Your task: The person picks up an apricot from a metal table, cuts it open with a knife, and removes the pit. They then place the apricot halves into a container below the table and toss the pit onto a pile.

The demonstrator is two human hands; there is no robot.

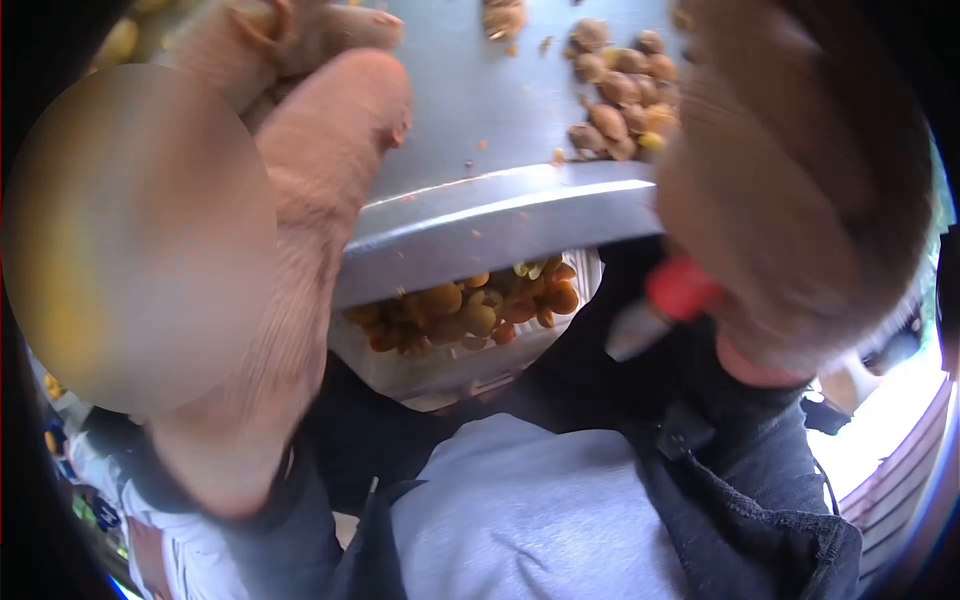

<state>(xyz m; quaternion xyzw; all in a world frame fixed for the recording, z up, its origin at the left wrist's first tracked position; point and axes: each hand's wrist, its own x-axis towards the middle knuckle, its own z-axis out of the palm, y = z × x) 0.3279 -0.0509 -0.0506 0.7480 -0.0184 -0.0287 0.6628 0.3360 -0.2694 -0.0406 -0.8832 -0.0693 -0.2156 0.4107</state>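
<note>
My left hand [335,130] is at the upper left over a metal tray, its thumb and fingers closed together. What they hold, if anything, I cannot make out. A large blurred round patch covers much of that hand and forearm. On the right, my right hand [790,190] is smeared by motion and curled around a small knife with a red handle [683,287]; its pale blade points down and left. Beside this hand, a pile of brown, apricot-like pits or small fruit [620,90] lies on the metal tray [470,110].
Below the tray's raised rim [500,215], a whitish plastic container [400,375] holds several orange, apricot-like fruits [440,300]. It stands between the legs in dark trousers. Another brown piece [503,18] lies at the tray's top edge, with small crumbs about.
</note>
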